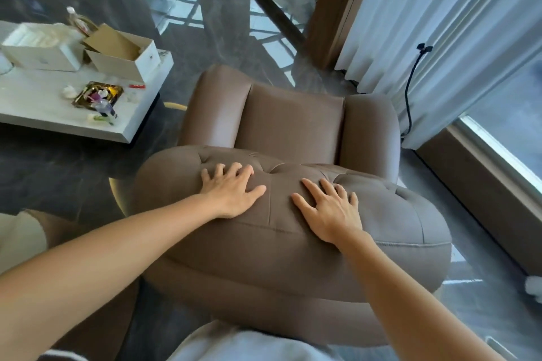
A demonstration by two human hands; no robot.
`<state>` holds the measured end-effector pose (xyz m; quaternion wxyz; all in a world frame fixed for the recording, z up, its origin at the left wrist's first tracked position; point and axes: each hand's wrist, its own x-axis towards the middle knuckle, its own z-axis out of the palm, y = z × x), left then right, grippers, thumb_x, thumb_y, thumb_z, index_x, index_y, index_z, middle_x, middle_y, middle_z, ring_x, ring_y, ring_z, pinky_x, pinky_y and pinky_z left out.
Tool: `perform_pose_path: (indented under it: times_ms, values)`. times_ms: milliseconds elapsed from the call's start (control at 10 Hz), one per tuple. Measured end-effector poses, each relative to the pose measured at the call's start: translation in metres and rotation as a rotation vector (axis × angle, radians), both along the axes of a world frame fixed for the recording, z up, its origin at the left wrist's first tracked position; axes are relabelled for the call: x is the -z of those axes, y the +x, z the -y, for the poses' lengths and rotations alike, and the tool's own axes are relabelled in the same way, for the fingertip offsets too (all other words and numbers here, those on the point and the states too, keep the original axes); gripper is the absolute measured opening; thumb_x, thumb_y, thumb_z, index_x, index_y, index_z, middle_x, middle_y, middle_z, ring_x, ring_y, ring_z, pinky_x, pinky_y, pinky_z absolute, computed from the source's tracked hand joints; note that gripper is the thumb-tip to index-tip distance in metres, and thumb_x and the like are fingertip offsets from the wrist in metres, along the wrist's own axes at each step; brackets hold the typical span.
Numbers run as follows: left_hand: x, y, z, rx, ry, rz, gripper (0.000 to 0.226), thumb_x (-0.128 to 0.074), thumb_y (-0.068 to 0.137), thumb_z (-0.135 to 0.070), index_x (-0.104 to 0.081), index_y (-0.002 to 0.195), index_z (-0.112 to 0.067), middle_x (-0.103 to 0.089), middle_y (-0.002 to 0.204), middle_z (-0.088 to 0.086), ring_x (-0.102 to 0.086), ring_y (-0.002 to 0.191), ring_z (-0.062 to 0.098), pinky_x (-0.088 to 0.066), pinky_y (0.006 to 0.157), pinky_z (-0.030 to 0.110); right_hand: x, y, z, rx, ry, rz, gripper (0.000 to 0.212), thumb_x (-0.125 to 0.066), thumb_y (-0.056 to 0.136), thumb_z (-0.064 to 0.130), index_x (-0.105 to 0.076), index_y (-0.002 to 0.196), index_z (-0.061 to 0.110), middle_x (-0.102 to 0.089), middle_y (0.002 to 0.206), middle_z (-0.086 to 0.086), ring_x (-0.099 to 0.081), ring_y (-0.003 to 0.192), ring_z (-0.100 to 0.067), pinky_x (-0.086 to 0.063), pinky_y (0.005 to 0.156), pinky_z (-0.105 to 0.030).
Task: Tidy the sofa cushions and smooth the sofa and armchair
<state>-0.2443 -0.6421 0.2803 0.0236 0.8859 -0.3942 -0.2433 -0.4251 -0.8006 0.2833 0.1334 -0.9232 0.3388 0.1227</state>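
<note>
Pressing left hand [231, 192] and right hand [330, 211] flat, fingers spread, gripping nothing, on armchair [293, 123] backrest top. Likely handling soft and padded, yielding under palms; smoothing along seams, not lifting.

Hidden under both flat palms, the armchair [293, 249] fabric there; cut off by the left edge, the bench [126, 129] and a white box [38, 50]; too small and blurred to name, the clutter on the gold tray [98, 95]; cropped at right, a white object [534, 287].
</note>
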Motion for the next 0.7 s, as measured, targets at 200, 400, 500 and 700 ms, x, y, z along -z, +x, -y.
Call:
perform_pose_path:
  times_ms: [200, 400, 500, 700]
  values:
    - [0.006, 0.011, -0.016, -0.002, -0.013, 0.090, 0.074, -0.014, 0.078, -0.079, -0.033, 0.134, -0.035, -0.031, 0.151, -0.004, -0.024, 0.137, 0.032, -0.016, 0.110, 0.062, 0.007, 0.006, -0.002, 0.030, -0.018, 0.031, 0.075, -0.010, 0.080, 0.082, -0.034, 0.141, 0.046, -0.045, 0.146, 0.003, -0.037, 0.131, -0.028, -0.014, 0.108, -0.054]
    - [-0.006, 0.014, -0.013, 0.036, 0.021, 0.112, 0.073, -0.014, 0.078, -0.078, -0.035, 0.132, -0.034, -0.037, 0.148, -0.002, -0.029, 0.134, 0.034, -0.023, 0.107, 0.061, 0.002, 0.012, 0.000, 0.039, 0.018, -0.011, 0.079, -0.009, 0.077, 0.084, -0.031, 0.143, 0.046, -0.044, 0.147, 0.002, -0.037, 0.130, -0.030, -0.015, 0.107, -0.055]
    - [-0.024, 0.029, 0.005, 0.085, 0.181, 0.023, 0.070, -0.023, 0.082, -0.077, -0.036, 0.133, -0.031, -0.039, 0.146, 0.003, -0.032, 0.133, 0.037, -0.033, 0.103, 0.056, -0.016, 0.021, 0.011, 0.053, 0.140, -0.114, 0.081, -0.015, 0.075, 0.084, -0.032, 0.144, 0.045, -0.040, 0.151, -0.001, -0.033, 0.136, -0.032, -0.018, 0.111, -0.056]
    - [-0.129, 0.071, 0.097, 0.204, 0.434, -0.047, 0.065, -0.038, 0.095, -0.061, -0.063, 0.111, -0.004, -0.065, 0.118, 0.013, -0.065, 0.076, 0.031, -0.054, 0.086, 0.038, -0.100, 0.055, 0.081, 0.189, 0.445, -0.366, 0.052, -0.048, 0.095, 0.047, -0.049, 0.134, 0.013, -0.068, 0.122, -0.013, -0.071, 0.087, -0.034, -0.054, 0.085, -0.043]
